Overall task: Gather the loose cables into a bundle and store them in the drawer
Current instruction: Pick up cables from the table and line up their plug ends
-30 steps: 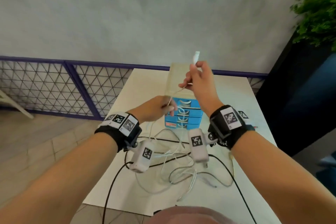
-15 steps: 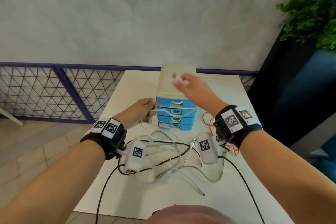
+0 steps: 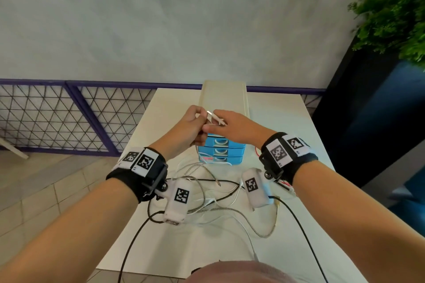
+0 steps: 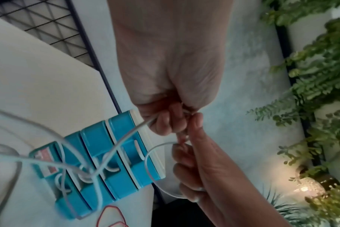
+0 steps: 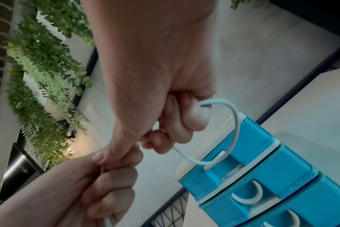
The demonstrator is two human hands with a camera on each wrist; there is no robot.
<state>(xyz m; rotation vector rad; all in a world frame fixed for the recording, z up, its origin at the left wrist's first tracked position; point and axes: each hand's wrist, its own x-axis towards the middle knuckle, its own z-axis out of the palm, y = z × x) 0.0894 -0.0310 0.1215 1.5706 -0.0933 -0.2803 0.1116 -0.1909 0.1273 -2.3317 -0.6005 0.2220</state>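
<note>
- Two hands meet in the air above the front of the drawer unit (image 3: 222, 108), both closed on the same white cable (image 4: 124, 138).
- Left hand (image 3: 192, 125): fingers curled, thumb and fingers pinching the white cable; in the left wrist view a strand runs from this grip down across the blue drawer fronts.
- Right hand (image 3: 232, 127): fingers curled round the white cable; in the right wrist view a short loop (image 5: 229, 132) arcs from under the fingers toward the top drawer handle.
- Connector end (image 3: 215, 117) of the white cable projects between the two hands in the head view.
- Drawer unit: cream top, blue drawers (image 3: 219, 153) with white handles, all drawers closed, standing on the white table (image 3: 282, 122).
- Loose cables (image 3: 207, 193): a tangle of white, braided grey and black strands lying on the table between the forearms, just in front of the drawer unit.
- Red cable (image 4: 111, 215): lies on the table beside the drawer unit on the right.
- Surroundings: purple-framed mesh fence (image 3: 69, 117) behind the table; green plant (image 3: 395, 11) in a dark planter at far right.
</note>
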